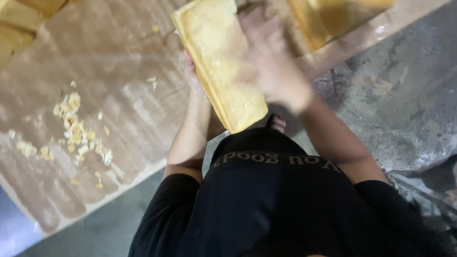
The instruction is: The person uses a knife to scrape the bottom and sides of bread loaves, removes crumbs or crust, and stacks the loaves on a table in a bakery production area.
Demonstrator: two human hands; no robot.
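A long yellow foam block point(220, 62) stands tilted in front of me, its lower end near my black shirt. My left hand point(191, 76) grips its left edge from underneath, only the fingers showing past the block. My right hand point(271, 57) is blurred and lies over the block's upper right side, with its fingers apart; I cannot tell whether it presses the foam or hovers just above it.
A brown sheet point(109, 81) under clear plastic covers the floor on the left, with yellow crumbs point(76, 128) scattered on it. More yellow blocks sit at the top right point(333, 19) and top left point(19, 24). Grey concrete floor point(404, 95) lies to the right.
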